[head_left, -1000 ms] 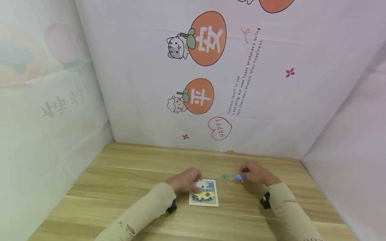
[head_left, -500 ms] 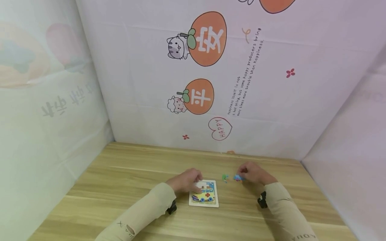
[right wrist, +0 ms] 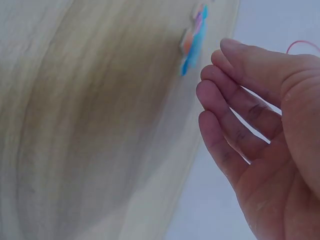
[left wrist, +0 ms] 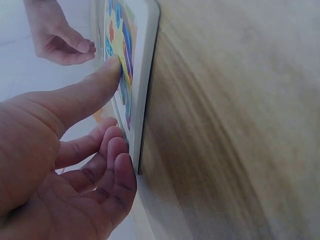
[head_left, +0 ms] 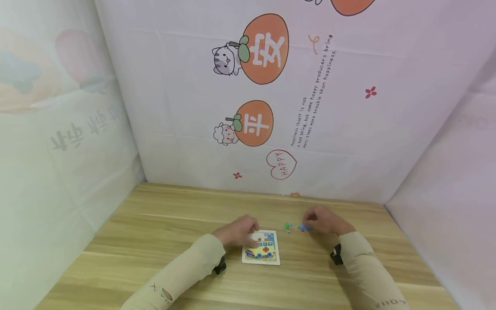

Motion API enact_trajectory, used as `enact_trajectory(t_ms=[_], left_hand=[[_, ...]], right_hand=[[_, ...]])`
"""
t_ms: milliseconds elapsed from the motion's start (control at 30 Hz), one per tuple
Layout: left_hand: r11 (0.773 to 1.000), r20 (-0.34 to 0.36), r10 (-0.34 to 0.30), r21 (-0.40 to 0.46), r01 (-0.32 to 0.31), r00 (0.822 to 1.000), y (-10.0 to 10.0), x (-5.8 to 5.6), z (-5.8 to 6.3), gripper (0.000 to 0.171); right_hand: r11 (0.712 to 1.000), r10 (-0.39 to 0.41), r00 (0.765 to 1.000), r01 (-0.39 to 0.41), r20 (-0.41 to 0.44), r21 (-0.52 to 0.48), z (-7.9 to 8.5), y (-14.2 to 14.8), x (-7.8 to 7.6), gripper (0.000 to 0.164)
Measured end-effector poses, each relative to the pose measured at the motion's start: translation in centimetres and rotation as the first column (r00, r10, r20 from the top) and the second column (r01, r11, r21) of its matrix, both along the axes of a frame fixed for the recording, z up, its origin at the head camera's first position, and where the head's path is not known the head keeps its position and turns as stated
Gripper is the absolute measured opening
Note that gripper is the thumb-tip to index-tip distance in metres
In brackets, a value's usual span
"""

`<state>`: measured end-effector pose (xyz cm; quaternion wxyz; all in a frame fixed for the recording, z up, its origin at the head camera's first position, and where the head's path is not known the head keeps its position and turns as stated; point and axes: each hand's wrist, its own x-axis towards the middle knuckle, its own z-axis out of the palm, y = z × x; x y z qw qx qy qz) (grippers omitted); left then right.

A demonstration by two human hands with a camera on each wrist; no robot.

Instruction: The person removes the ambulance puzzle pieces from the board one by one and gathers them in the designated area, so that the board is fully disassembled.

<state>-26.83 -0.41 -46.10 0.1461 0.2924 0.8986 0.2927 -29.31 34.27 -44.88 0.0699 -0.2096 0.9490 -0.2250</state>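
Observation:
In the head view, a small framed jigsaw puzzle (head_left: 265, 254) with a yellow ambulance picture lies on the table. My left hand (head_left: 237, 231) holds its upper left corner. Seen from the left wrist, the thumb presses on the picture face while the other fingers (left wrist: 125, 172) curl against the frame's side. Near the back right, my right hand (head_left: 324, 220) is over blue puzzle pieces (head_left: 304, 228), fingers loosely bent. The right wrist view has the blue and orange pieces (right wrist: 194, 44) just beyond the fingertips, and nothing shows between thumb and fingers.
A green puzzle piece (head_left: 288, 227) lies between the frame and the blue pieces. The wooden table (head_left: 162, 232) meets a printed cloth wall (head_left: 186, 142) at the back, with more cloth on both sides.
My right hand has shifted slightly left, and the blue pieces under its fingertips have moved left too, closer to the green piece. The left hand and the framed puzzle stay put.

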Motion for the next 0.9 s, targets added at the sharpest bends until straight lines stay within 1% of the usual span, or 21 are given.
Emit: enact_trajectory(t_ms=[167, 300, 400, 533, 600, 667, 767, 900], left_hand=[[1.0, -0.001, -0.002, -0.008, 0.002, 1.0, 0.0, 0.0, 0.2, 0.049], [1.0, 0.011, 0.003, -0.006, -0.003, 1.0, 0.0, -0.1, 0.1, 0.047], [1.0, 0.02, 0.005, -0.002, -0.005, 1.0, 0.0, -0.3, -0.1, 0.046], [1.0, 0.019, -0.004, 0.002, 0.004, 1.0, 0.0, -0.5, -0.2, 0.045], [1.0, 0.019, -0.009, 0.004, 0.009, 1.0, 0.0, -0.5, -0.1, 0.045], [1.0, 0.018, -0.013, 0.008, 0.013, 1.0, 0.0, -0.5, 0.0, 0.046], [1.0, 0.019, -0.015, 0.01, 0.015, 1.0, -0.1, -0.5, 0.1, 0.046], [1.0, 0.016, -0.023, 0.013, 0.023, 1.0, -0.2, -0.5, 0.2, 0.047]], right_hand=[[0.999, 0.035, 0.999, -0.035, -0.01, 0.026, 1.0, -1.4, 0.3, 0.005], [0.995, 0.092, 0.996, -0.091, -0.013, 0.034, 1.6, -3.0, 0.8, 0.006], [0.986, 0.164, 0.986, -0.162, -0.037, 0.042, 1.8, -4.4, 1.2, 0.012], [0.972, 0.222, 0.973, -0.216, -0.068, 0.088, 1.9, -6.7, 1.9, 0.02], [0.969, 0.229, 0.971, -0.221, -0.067, 0.113, 1.9, -7.8, 2.3, 0.022], [0.965, 0.241, 0.969, -0.233, -0.053, 0.116, 1.8, -8.8, 2.5, 0.023], [0.967, 0.236, 0.972, -0.233, -0.014, 0.099, 1.7, -9.9, 2.8, 0.024], [0.974, 0.214, 0.977, -0.214, 0.012, 0.076, 1.5, -10.6, 3.1, 0.023]])
